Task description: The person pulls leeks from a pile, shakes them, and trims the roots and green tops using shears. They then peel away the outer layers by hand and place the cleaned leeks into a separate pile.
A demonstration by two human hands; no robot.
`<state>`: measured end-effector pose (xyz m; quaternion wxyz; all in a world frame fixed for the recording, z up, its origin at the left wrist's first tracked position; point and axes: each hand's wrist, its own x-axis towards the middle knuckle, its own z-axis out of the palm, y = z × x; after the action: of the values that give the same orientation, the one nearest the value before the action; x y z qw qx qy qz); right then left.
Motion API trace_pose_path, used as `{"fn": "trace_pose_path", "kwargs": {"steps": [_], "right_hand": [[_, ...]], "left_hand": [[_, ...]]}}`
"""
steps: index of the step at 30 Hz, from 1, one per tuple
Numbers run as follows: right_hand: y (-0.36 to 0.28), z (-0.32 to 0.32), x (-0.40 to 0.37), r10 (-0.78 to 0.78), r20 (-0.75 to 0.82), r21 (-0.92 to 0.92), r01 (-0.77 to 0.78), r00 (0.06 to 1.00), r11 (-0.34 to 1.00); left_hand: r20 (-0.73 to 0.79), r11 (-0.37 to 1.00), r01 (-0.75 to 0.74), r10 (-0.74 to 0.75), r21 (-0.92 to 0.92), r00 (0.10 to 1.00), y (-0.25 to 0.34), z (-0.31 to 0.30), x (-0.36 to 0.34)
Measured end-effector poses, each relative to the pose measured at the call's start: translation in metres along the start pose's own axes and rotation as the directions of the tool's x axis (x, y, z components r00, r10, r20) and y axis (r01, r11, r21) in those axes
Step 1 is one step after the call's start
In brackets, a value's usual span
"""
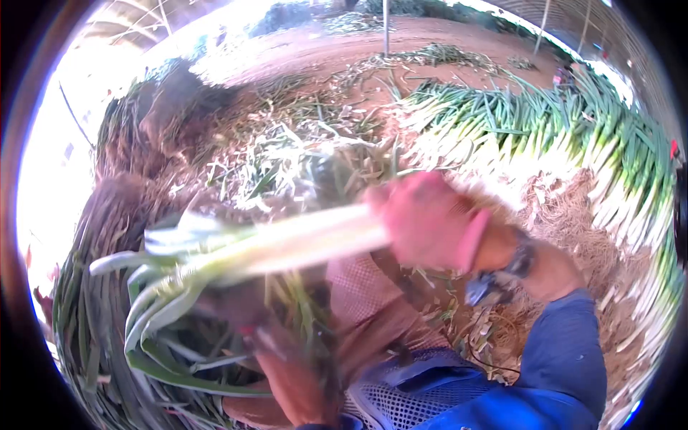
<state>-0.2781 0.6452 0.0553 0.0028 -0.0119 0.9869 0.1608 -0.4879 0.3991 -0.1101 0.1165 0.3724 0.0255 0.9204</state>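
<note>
My right hand (426,222), in a pink glove, is closed around the white root end of a thick bunch of green onions (301,244). The bunch is held nearly level across the front of my body, smeared by motion. Its green leaves (154,322) fan out and droop at the left. Below the stalks is my left hand (240,304), in a dark glove, blurred and partly covered by the leaves, so I cannot tell how its fingers are set. A watch-like band (521,254) sits on my right wrist.
Untrimmed onions (93,287) are heaped close on my left, with another pile (158,115) behind. Peeled leaves (287,161) litter the ground ahead. On the right, cleaned green onions (516,132) lie in a long curved row, beside dry root trimmings (566,229). A post (386,29) stands farther back.
</note>
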Motion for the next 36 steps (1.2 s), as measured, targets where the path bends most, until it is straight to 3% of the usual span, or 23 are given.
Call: {"fn": "trace_pose_path", "kwargs": {"steps": [2,3,6,11,15,17,18,20,21,22,24,25,26,27,28,29,30,31,32,33,34,35,36], "right_hand": [[-0.018,0.02,0.01,-0.065,0.163,0.043,0.059,0.984,0.997],[-0.023,0.036,0.012,-0.101,0.088,0.136,0.088,0.991,0.987],[-0.032,0.07,0.026,-0.097,0.061,0.303,0.074,0.993,0.95],[-0.025,0.107,0.048,-0.147,0.106,0.373,0.097,0.983,0.923],[-0.003,0.141,0.049,-0.142,0.037,0.458,0.11,0.989,0.882],[0.008,0.167,0.046,-0.067,-0.072,0.51,0.095,0.995,0.855],[0.013,0.178,0.045,-0.061,-0.072,0.517,0.089,0.996,0.852],[0.023,0.199,0.041,0.065,-0.033,0.607,-0.031,0.997,0.794],[0.023,0.22,0.038,0.174,-0.137,0.663,-0.039,0.975,0.747],[0.03,0.227,0.038,0.179,-0.135,0.664,-0.045,0.975,0.747],[0.044,0.239,0.042,0.398,-0.1,0.859,-0.123,0.912,0.497],[0.056,0.256,0.053,0.468,-0.071,0.917,-0.127,0.881,0.379],[0.08,0.264,0.067,0.54,-0.125,0.979,0.016,0.832,0.202],[0.111,0.266,0.084,0.618,-0.156,0.984,0.176,0.771,0.03],[0.145,0.25,0.091,0.634,0.025,0.963,0.151,0.773,-0.223],[0.179,0.254,0.112,0.752,0.062,0.974,0.123,0.656,-0.188],[0.227,0.234,0.119,0.782,0.183,0.983,-0.127,0.596,-0.133],[0.276,0.253,0.136,0.768,0.197,0.952,0.068,0.609,-0.299],[0.335,0.276,0.145,0.704,0.235,0.893,0.137,0.67,-0.429],[0.375,0.29,0.148,0.77,0.124,0.911,0.236,0.626,-0.338],[0.407,0.311,0.138,0.743,-0.205,0.918,0.389,0.638,-0.081],[0.416,0.278,0.151,0.837,0.285,0.938,0.042,0.468,-0.343],[0.45,0.291,0.156,0.795,0.399,0.916,-0.22,0.457,-0.334]], "left_hand": [[-0.071,0.998,0.049,-0.046,0.029,0.996,0.004,-0.005,-0.021],[-0.109,0.997,0.069,-0.064,0.046,0.992,0.007,-0.008,-0.032],[-0.226,0.987,0.135,-0.112,0.092,0.968,0.02,-0.023,-0.068],[-0.427,0.971,0.166,-0.079,0.17,0.901,0.043,-0.078,-0.12],[-0.37,0.928,0.274,-0.169,0.254,0.914,0.022,-0.092,-0.101],[-0.577,0.984,0.004,0.102,0.179,0.81,0.028,-0.135,-0.084],[-0.577,0.984,0.013,0.095,0.18,0.812,0.02,-0.138,-0.064],[-0.428,0.872,0.238,-0.037,0.427,0.903,-0.003,-0.135,-0.011],[-0.27,0.841,0.326,-0.224,0.432,0.936,-0.032,-0.11,0.026],[-0.104,0.797,0.404,-0.403,0.449,0.909,-0.069,-0.082,0.068],[-0.229,0.666,0.633,-0.595,0.395,0.77,-0.144,-0.04,0.155],[-0.235,0.586,0.65,-0.628,0.484,0.742,-0.194,-0.003,0.194],[-0.244,0.526,0.7,-0.687,0.483,0.684,-0.234,-0.005,0.237],[-0.049,0.451,0.586,-0.763,0.673,0.644,-0.283,0.017,0.269],[-0.068,0.378,0.483,-0.728,0.789,0.682,-0.326,0.036,0.279],[-0.044,0.382,0.378,-0.652,0.843,0.757,-0.356,0.053,0.272],[0.177,0.334,0.111,-0.719,0.936,0.673,-0.364,0.033,0.269],[0.318,0.271,-0.169,-0.74,0.947,0.593,-0.365,0.013,0.255],[0.431,0.218,-0.441,-0.769,0.871,0.471,-0.36,-0.001,0.234],[0.254,0.313,0.011,-0.791,0.95,0.557,-0.358,0.003,0.208],[0.046,0.35,0.466,-0.835,0.812,0.548,-0.348,0.006,0.178],[-0.173,0.193,0.563,-0.829,0.804,0.532,-0.327,-0.02,0.156],[-0.383,0.042,0.65,-0.779,0.759,0.497,-0.3,-0.059,0.136]]}}
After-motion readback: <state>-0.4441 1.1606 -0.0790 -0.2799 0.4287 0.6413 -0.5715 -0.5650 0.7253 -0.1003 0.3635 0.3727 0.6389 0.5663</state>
